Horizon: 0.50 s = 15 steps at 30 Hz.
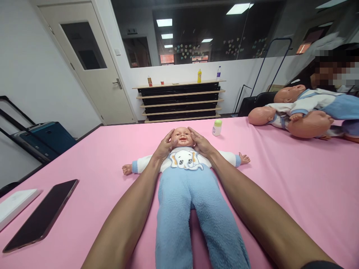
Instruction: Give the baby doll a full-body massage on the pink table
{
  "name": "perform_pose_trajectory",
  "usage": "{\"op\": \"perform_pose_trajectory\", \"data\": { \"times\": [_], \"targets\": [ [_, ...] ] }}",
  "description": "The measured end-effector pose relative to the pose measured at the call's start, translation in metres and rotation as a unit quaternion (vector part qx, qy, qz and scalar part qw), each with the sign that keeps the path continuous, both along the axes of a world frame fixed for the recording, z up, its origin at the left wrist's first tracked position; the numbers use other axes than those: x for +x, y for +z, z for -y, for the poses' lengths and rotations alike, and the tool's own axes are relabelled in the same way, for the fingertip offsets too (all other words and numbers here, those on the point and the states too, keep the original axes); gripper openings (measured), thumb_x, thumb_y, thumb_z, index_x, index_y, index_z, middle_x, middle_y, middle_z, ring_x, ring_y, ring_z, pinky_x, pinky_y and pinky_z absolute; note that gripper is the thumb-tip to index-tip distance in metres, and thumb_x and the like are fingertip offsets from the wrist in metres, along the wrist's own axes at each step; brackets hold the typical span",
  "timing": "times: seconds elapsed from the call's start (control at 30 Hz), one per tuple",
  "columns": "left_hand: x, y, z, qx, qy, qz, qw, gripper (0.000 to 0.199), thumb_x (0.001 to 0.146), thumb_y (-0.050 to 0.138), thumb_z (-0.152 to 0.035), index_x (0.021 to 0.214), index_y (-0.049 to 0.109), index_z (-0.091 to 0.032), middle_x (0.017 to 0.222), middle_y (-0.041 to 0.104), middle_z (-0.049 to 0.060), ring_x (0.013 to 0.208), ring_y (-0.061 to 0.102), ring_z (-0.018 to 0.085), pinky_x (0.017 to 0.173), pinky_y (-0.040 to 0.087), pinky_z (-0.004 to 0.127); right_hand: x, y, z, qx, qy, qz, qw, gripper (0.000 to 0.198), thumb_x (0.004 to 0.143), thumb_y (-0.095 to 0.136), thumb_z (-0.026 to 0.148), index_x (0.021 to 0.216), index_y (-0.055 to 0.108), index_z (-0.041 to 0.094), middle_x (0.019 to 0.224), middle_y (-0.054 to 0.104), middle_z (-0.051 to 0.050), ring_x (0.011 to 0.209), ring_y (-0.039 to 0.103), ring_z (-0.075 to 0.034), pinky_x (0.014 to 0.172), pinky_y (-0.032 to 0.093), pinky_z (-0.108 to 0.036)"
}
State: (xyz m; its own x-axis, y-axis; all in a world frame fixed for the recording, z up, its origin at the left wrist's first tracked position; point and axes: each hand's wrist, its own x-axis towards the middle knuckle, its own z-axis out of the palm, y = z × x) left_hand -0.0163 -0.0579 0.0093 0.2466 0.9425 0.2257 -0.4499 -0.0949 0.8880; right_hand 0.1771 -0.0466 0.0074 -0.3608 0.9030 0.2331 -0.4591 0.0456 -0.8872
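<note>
A baby doll (190,183) lies on its back on the pink-covered table (106,149), its head at the far end and both arms spread. It wears a white top with an elephant face and fluffy light blue trousers. My left hand (166,145) cups one side of the doll's head, thumb by the cheek. Against the opposite side rests my right hand (200,142), its fingers extended along the temple. Together my hands hold the head between them; some fingertips are hidden. Just beyond my right hand stands a small white bottle with a green cap (217,127).
More dolls (303,108) lie piled at the far right, near a partly visible person (325,71). On the left are a dark phone (42,216) and a white box (17,205). Behind the table stands a low shelf (181,101) with bottles on top.
</note>
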Motion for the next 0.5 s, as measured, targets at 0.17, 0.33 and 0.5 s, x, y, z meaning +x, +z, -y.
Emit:
{"op": "perform_pose_trajectory", "data": {
  "times": [0.17, 0.33, 0.5],
  "targets": [
    [0.002, 0.002, 0.002, -0.002, 0.008, -0.026, 1.0, 0.083, 0.076, 0.073, -0.037, 0.147, 0.032, -0.027, 0.147, 0.042, 0.01, 0.128, 0.048, 0.029, 0.11, 0.037, 0.046, -0.001, 0.002, 0.003, 0.025, -0.024, 0.048, 0.998, 0.08, 0.079, 0.069, 0.048, 0.147, 0.03, 0.032, 0.146, 0.044, -0.003, 0.128, 0.049, -0.024, 0.109, 0.039, -0.043],
    [0.003, 0.005, 0.009, 0.04, 0.033, -0.092, 0.994, 0.106, 0.061, 0.086, -0.024, 0.149, 0.027, -0.028, 0.147, 0.04, 0.011, 0.13, 0.046, 0.033, 0.109, 0.038, 0.046, 0.002, 0.011, 0.016, 0.095, -0.059, 0.137, 0.984, 0.104, 0.06, 0.086, 0.029, 0.148, 0.029, 0.03, 0.151, 0.035, -0.003, 0.135, 0.04, -0.027, 0.113, 0.034, -0.041],
    [0.001, 0.002, 0.005, 0.016, 0.03, -0.051, 0.998, 0.097, 0.063, 0.083, -0.024, 0.147, 0.034, -0.026, 0.144, 0.045, 0.012, 0.126, 0.05, 0.033, 0.108, 0.039, 0.046, 0.002, 0.009, 0.012, 0.053, -0.022, 0.076, 0.995, 0.093, 0.067, 0.081, 0.032, 0.146, 0.032, 0.031, 0.148, 0.04, -0.002, 0.131, 0.046, -0.026, 0.111, 0.037, -0.041]
  ]
}}
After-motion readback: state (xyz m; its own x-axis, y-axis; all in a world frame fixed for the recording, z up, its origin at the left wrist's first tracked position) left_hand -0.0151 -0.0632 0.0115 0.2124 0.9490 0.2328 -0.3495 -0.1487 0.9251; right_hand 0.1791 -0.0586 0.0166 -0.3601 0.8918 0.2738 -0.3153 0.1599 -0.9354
